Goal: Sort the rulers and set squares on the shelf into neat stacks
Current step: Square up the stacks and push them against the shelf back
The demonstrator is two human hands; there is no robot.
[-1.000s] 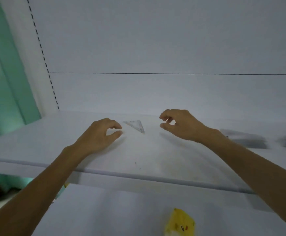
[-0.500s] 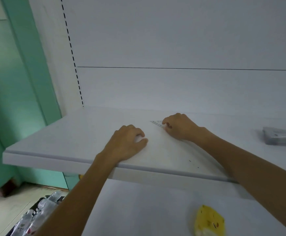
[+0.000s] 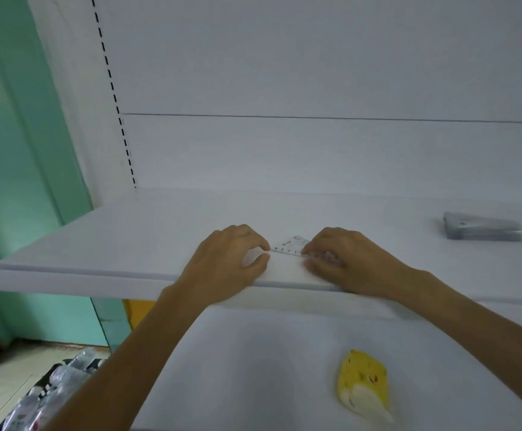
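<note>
Two bare hands rest near the front edge of a white shelf (image 3: 123, 241). Between them lies a clear set square (image 3: 290, 246) with small black numbers, flat on the shelf. The right hand (image 3: 350, 262) has its fingers curled over the right end of the set square and grips it there. The left hand (image 3: 227, 262) is curled too, and its pointing finger touches the left corner of the set square. The picture is a bit blurry there, so I cannot tell if it pinches the corner or only touches it. Far to the right on the same shelf sits a grey stack (image 3: 482, 228). On the lower shelf (image 3: 253, 368) lies a yellow toy (image 3: 362, 379). A green wall (image 3: 11, 157) stands on the left.
</note>
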